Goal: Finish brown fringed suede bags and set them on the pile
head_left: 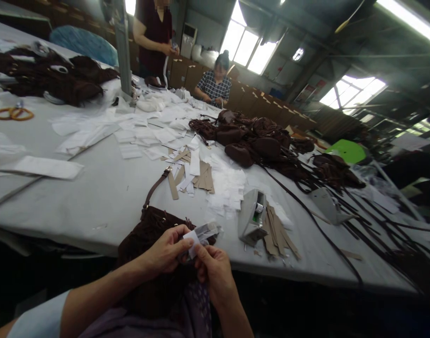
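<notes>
A dark brown fringed handbag rests at the near table edge and over my lap, its buckled strap lying out on the table. Above the bag, my left hand pinches a small white piece of paper between thumb and fingers. From the other side my right hand has its fingertips closed on the lower edge of the same paper. Crumpled clear or greyish wrapping sticks out just behind the fingers; whether it is attached to the bag is hidden.
A grey tape dispenser stands right of my hands, beside brown card strips. Stacked white papers and more card strips lie ahead. Brown bags with long straps are heaped to the right. Two people work across the table.
</notes>
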The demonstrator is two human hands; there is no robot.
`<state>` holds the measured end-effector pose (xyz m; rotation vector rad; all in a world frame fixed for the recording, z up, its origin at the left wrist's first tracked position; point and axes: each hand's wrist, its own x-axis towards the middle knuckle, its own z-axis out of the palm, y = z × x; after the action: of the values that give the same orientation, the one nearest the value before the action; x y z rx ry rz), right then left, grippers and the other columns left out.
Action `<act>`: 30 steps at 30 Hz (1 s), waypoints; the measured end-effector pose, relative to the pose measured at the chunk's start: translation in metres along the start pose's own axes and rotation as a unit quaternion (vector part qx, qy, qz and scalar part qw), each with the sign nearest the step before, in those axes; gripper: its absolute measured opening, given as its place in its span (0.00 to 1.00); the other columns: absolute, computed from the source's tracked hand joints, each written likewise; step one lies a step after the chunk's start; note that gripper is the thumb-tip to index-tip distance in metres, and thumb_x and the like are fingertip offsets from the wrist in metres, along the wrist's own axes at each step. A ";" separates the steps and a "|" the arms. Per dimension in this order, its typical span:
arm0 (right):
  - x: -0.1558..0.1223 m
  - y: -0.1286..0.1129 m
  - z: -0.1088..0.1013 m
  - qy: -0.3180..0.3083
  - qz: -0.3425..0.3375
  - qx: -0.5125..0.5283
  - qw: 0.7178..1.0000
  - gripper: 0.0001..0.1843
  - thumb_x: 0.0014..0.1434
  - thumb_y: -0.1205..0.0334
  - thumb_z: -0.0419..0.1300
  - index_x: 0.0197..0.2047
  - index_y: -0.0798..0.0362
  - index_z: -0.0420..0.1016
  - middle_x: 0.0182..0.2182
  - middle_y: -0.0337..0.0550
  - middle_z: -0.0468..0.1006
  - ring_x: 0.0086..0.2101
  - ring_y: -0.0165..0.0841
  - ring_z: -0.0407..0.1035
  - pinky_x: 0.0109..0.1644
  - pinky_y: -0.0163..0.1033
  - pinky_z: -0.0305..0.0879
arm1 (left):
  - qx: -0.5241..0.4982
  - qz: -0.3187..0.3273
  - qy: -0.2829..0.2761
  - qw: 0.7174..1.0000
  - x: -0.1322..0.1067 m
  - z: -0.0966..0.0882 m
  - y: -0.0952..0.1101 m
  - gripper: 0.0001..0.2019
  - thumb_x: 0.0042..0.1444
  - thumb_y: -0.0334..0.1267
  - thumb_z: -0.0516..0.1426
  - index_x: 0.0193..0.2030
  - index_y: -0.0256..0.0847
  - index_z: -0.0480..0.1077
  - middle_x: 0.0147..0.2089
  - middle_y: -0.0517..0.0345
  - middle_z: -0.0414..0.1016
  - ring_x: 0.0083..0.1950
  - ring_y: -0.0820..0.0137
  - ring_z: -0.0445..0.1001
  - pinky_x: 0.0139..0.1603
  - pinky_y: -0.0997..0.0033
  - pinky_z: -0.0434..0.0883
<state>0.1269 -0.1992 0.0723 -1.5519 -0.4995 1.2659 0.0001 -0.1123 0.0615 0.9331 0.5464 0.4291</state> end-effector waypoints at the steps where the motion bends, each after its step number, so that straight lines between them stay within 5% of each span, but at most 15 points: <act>1: 0.000 0.000 0.000 -0.002 -0.012 -0.011 1.000 0.23 0.48 0.44 0.65 0.20 0.55 0.66 0.13 0.31 0.65 0.12 0.19 0.50 0.14 0.28 0.45 | -0.003 0.008 0.006 1.000 0.000 0.000 0.000 0.16 0.53 0.49 0.60 0.35 0.39 0.61 0.21 0.67 0.65 0.15 0.83 0.56 0.12 0.85 0.50; 3: -0.002 -0.001 0.000 0.006 -0.080 -0.082 0.993 0.22 0.53 0.46 0.63 0.20 0.55 0.67 0.12 0.32 0.64 0.12 0.21 0.52 0.15 0.29 0.46 | -0.019 0.023 0.025 0.999 0.000 0.003 -0.001 0.16 0.52 0.47 0.61 0.33 0.38 0.62 0.22 0.66 0.65 0.18 0.82 0.60 0.16 0.85 0.55; 5: -0.004 -0.004 -0.001 0.030 -0.204 -0.196 0.959 0.20 0.58 0.51 0.59 0.20 0.56 0.71 0.15 0.35 0.68 0.16 0.24 0.59 0.18 0.30 0.53 | -0.043 0.016 0.043 0.998 0.000 0.006 -0.003 0.16 0.52 0.47 0.61 0.32 0.38 0.62 0.21 0.66 0.65 0.17 0.83 0.60 0.15 0.86 0.54; 7: -0.004 -0.006 0.000 0.068 -0.355 -0.315 0.877 0.18 0.61 0.58 0.57 0.22 0.55 0.74 0.18 0.38 0.72 0.20 0.27 0.65 0.24 0.31 0.59 | -0.065 -0.017 0.051 0.996 0.001 0.009 -0.005 0.16 0.52 0.48 0.60 0.33 0.38 0.62 0.20 0.67 0.63 0.14 0.84 0.54 0.11 0.86 0.47; 10: -0.005 -0.005 0.004 0.109 -0.530 -0.437 0.719 0.11 0.61 0.68 0.56 0.28 0.55 0.75 0.20 0.41 0.75 0.22 0.29 0.68 0.28 0.35 0.62 | -0.099 -0.058 0.066 0.991 0.005 0.012 -0.007 0.17 0.51 0.49 0.60 0.32 0.39 0.61 0.19 0.68 0.62 0.11 0.86 0.47 0.09 0.85 0.40; 13: -0.012 -0.001 0.004 0.071 -0.590 -0.478 0.647 0.06 0.59 0.73 0.57 0.34 0.56 0.74 0.22 0.41 0.77 0.23 0.30 0.70 0.29 0.36 0.64 | -0.140 -0.060 0.088 0.984 0.010 0.009 -0.002 0.17 0.50 0.48 0.60 0.29 0.38 0.61 0.19 0.67 0.62 0.12 0.86 0.48 0.08 0.86 0.40; 16: -0.026 0.009 -0.020 0.084 -0.604 -0.472 0.637 0.07 0.58 0.73 0.58 0.38 0.54 0.73 0.25 0.41 0.79 0.25 0.31 0.73 0.32 0.36 0.67 | -0.145 -0.050 0.082 0.985 0.013 0.004 0.009 0.16 0.50 0.46 0.61 0.28 0.36 0.62 0.21 0.66 0.63 0.13 0.87 0.49 0.08 0.87 0.39; 18: -0.033 0.021 -0.054 0.188 -0.560 -0.476 0.652 0.08 0.59 0.71 0.59 0.41 0.52 0.74 0.28 0.42 0.81 0.26 0.33 0.75 0.33 0.36 0.68 | -0.134 -0.046 0.068 0.988 0.014 0.001 0.014 0.16 0.50 0.46 0.61 0.29 0.35 0.63 0.22 0.65 0.63 0.13 0.87 0.48 0.08 0.87 0.39; 21: -0.040 0.048 -0.118 0.339 -0.332 -0.539 0.696 0.11 0.61 0.58 0.56 0.44 0.49 0.75 0.24 0.41 0.80 0.18 0.34 0.72 0.22 0.37 0.63 | -0.122 -0.054 0.044 0.990 0.014 -0.003 0.014 0.16 0.51 0.46 0.61 0.29 0.36 0.63 0.21 0.66 0.63 0.13 0.87 0.46 0.08 0.86 0.39; 23: -0.043 0.065 -0.156 0.322 -0.186 -0.589 0.718 0.13 0.60 0.52 0.54 0.33 0.47 0.78 0.19 0.41 0.78 0.16 0.36 0.71 0.18 0.36 0.57 | -0.111 -0.061 0.034 0.991 0.014 -0.006 0.009 0.16 0.51 0.47 0.61 0.30 0.36 0.64 0.20 0.66 0.63 0.12 0.87 0.46 0.08 0.86 0.40; 25: -0.045 0.074 -0.183 0.333 -0.085 -0.617 0.707 0.21 0.60 0.50 0.51 0.21 0.48 0.75 0.16 0.45 0.76 0.17 0.38 0.71 0.19 0.37 0.57 | -0.099 -0.069 0.034 0.992 0.014 -0.009 0.003 0.16 0.51 0.48 0.61 0.31 0.36 0.64 0.21 0.66 0.63 0.12 0.87 0.45 0.08 0.86 0.41; 27: -0.043 0.069 -0.201 0.364 -0.062 -0.611 0.701 0.24 0.59 0.51 0.49 0.18 0.50 0.72 0.20 0.50 0.77 0.21 0.41 0.73 0.24 0.40 0.61 | -0.088 -0.075 0.035 0.993 0.014 -0.012 -0.001 0.16 0.52 0.49 0.60 0.32 0.37 0.65 0.21 0.66 0.64 0.12 0.87 0.45 0.07 0.86 0.41; 30: -0.027 0.038 -0.212 0.419 -0.146 -0.519 0.731 0.18 0.54 0.51 0.52 0.34 0.54 0.78 0.37 0.55 0.80 0.34 0.43 0.74 0.37 0.44 0.66 | -0.082 -0.086 0.033 0.992 0.013 -0.016 -0.006 0.17 0.52 0.49 0.60 0.34 0.36 0.66 0.22 0.66 0.64 0.12 0.87 0.45 0.08 0.86 0.41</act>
<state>0.2963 -0.3300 0.0347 -2.5891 -0.8474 -0.1914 0.0016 -0.0980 0.0460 0.7108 0.6373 0.3444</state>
